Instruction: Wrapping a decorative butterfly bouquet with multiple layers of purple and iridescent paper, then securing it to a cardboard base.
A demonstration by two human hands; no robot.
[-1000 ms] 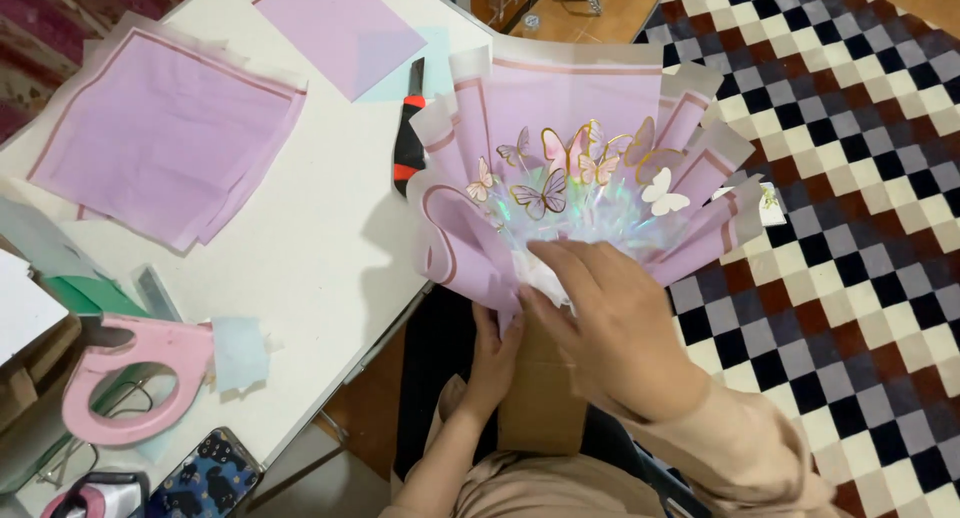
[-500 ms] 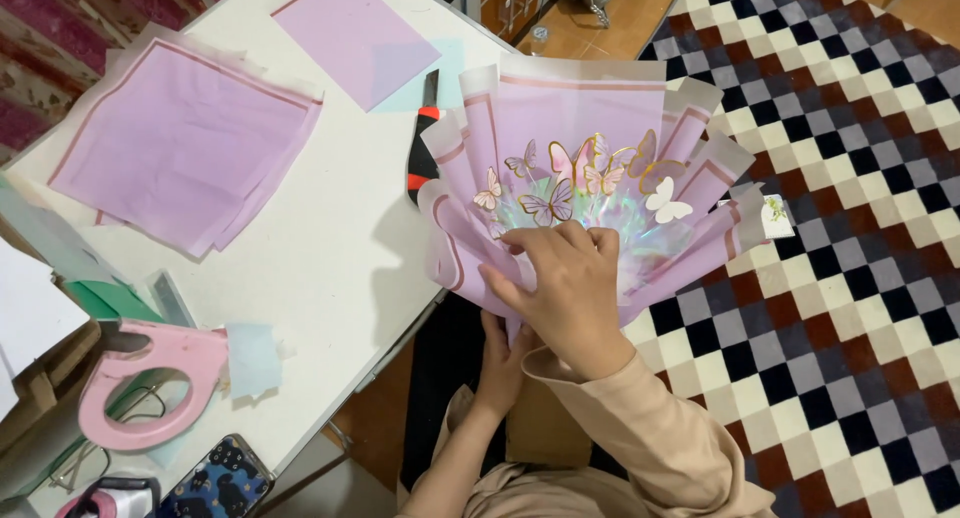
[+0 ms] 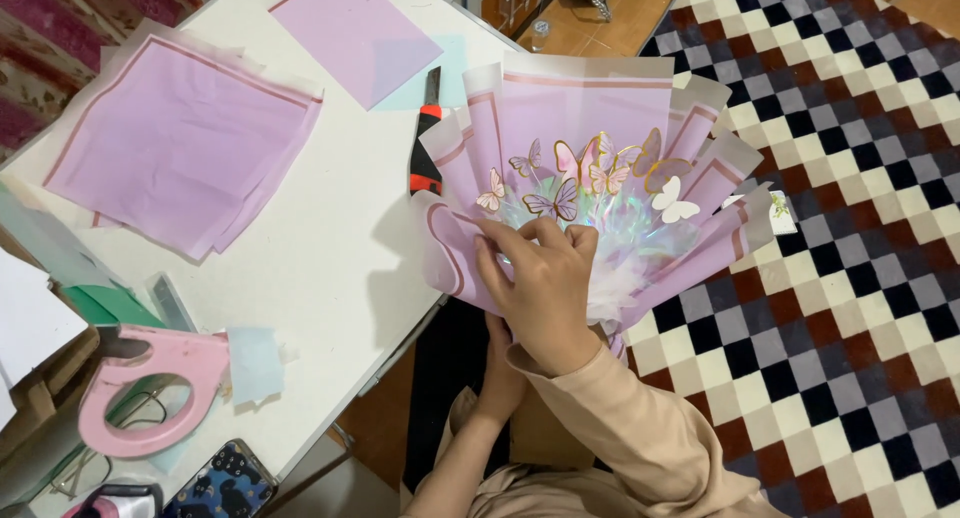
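White table strewn with lilac sheets, checkered floor, both hands pinching bouquet wrapping

A stack of paper sheets lies upper left on the surface. A knife sits just left of the bouquet at centre. A tape dispenser rests lower left.

Dark patterned phone face-down, table's near edge.
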